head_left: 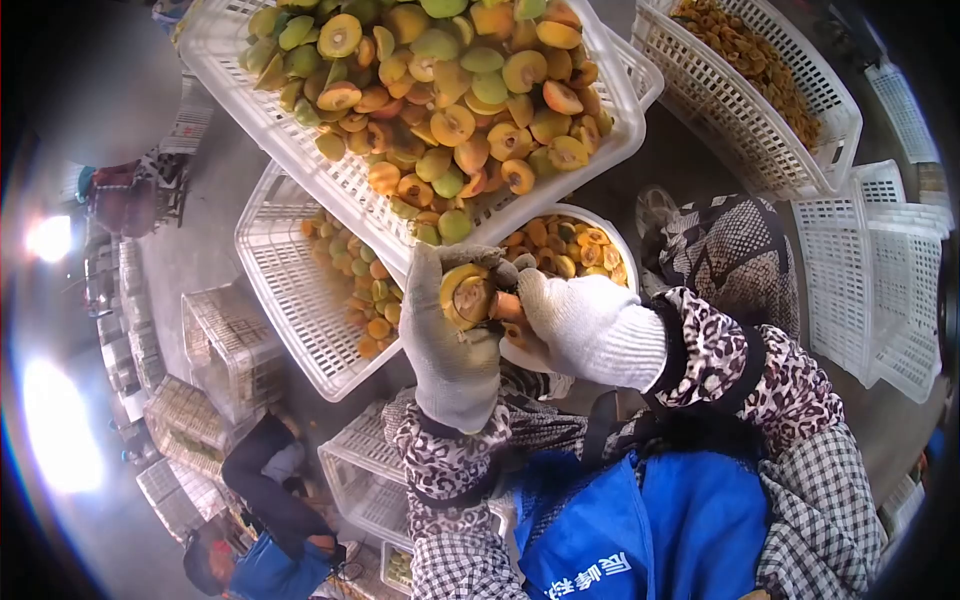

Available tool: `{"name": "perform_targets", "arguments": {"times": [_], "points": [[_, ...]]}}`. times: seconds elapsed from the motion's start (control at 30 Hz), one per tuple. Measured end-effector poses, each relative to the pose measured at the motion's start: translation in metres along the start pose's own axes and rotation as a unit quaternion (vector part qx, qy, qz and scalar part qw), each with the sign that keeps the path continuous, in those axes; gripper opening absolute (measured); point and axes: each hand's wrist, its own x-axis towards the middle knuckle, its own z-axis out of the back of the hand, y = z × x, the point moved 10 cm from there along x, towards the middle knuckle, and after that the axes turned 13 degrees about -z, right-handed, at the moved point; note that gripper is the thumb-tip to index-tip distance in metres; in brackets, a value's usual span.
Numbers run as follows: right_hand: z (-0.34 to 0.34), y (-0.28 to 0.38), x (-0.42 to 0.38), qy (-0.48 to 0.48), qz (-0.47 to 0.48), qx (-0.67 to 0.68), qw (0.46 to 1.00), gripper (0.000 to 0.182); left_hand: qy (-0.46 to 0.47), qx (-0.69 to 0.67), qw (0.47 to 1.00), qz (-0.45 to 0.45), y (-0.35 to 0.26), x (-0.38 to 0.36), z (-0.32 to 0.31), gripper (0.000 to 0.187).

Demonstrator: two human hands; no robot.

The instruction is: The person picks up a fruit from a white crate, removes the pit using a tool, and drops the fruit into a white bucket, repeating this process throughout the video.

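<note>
My left hand (450,335), in a soiled white knit glove, is closed around a cut apricot (466,297) whose hollowed yellow-brown face points up. My right hand (592,325), gloved in the same way, meets it from the right with its fingers bent together at the fruit's edge. A short orange-brown piece shows between the right fingers and the apricot; I cannot tell what it is. Just beyond both hands stands a white crate (400,255) heaped with green and orange apricot halves (450,125). Below the hands, a round white tub (632,262) holds opened apricot halves (570,247).
Under the heaped crate is another white crate (290,320) with apricots. At the upper right stands a crate (735,150) of orange pieces, beside stacked crates (860,290). A person in blue (270,570) sits at the lower left; another person (125,195) is farther left.
</note>
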Motion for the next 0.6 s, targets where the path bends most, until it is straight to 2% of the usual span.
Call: {"name": "perform_targets", "arguments": {"times": [0.03, 0.07, 0.1, 0.13, 0.17, 0.2, 0.27, 0.3, 0.37, 0.43, 0.47, 0.5, 0.53, 0.57, 0.6], "points": [[-0.003, 0.000, -0.002, 0.022, -0.005, 0.015, 1.000, 0.033, 0.001, -0.002, 1.000, 0.002, -0.005, 0.003, -0.002, 0.029], [-0.003, -0.001, -0.002, 0.022, -0.006, 0.014, 1.000, 0.033, -0.067, -0.131, 0.982, 0.122, 0.012, -0.001, 0.000, 0.030], [-0.005, -0.001, -0.003, 0.046, -0.003, 0.063, 0.997, 0.032, -0.133, -0.255, 0.928, 0.238, 0.030, -0.012, -0.005, 0.040], [-0.007, 0.000, -0.004, 0.069, 0.000, 0.113, 0.991, 0.032, -0.133, -0.256, 0.927, 0.238, 0.030, -0.011, -0.006, 0.040], [-0.003, 0.002, -0.004, 0.069, -0.001, 0.113, 0.991, 0.032, -0.167, -0.293, 0.903, 0.266, 0.036, -0.015, -0.007, 0.043], [-0.007, 0.001, -0.004, 0.130, -0.031, 0.176, 0.975, 0.029, -0.200, -0.328, 0.875, 0.293, 0.042, -0.020, -0.008, 0.046], [-0.016, 0.003, -0.010, 0.270, -0.078, 0.307, 0.909, 0.025, -0.227, -0.335, 0.871, 0.278, 0.046, -0.019, -0.008, 0.045], [-0.016, -0.001, -0.007, 0.270, -0.080, 0.309, 0.908, 0.025, -0.254, -0.341, 0.866, 0.263, 0.047, -0.020, -0.005, 0.044], [-0.040, 0.001, -0.020, 0.425, -0.116, 0.374, 0.816, 0.020, -0.260, -0.333, 0.872, 0.247, 0.050, -0.019, -0.006, 0.043], [-0.046, 0.006, -0.022, 0.420, -0.119, 0.374, 0.818, 0.020, -0.266, -0.325, 0.878, 0.231, 0.050, -0.018, -0.003, 0.042], [-0.032, 0.000, -0.007, 0.217, -0.058, 0.225, 0.948, 0.021, -0.231, -0.297, 0.893, 0.246, 0.050, -0.018, -0.005, 0.041], [-0.008, 0.005, -0.004, -0.003, 0.010, 0.056, 0.998, 0.021, -0.197, -0.268, 0.906, 0.261, 0.051, -0.018, -0.007, 0.040], [-0.021, -0.001, 0.001, 0.086, 0.000, 0.142, 0.986, 0.021, -0.202, -0.284, 0.884, 0.311, 0.064, -0.028, -0.010, 0.038], [-0.025, 0.002, -0.007, 0.265, -0.095, 0.329, 0.901, 0.020, -0.203, -0.284, 0.884, 0.310, 0.067, -0.027, -0.007, 0.038], [-0.039, 0.000, -0.012, 0.368, -0.148, 0.414, 0.820, 0.018, -0.211, -0.342, 0.860, 0.315, 0.069, -0.026, -0.011, 0.037]]}}
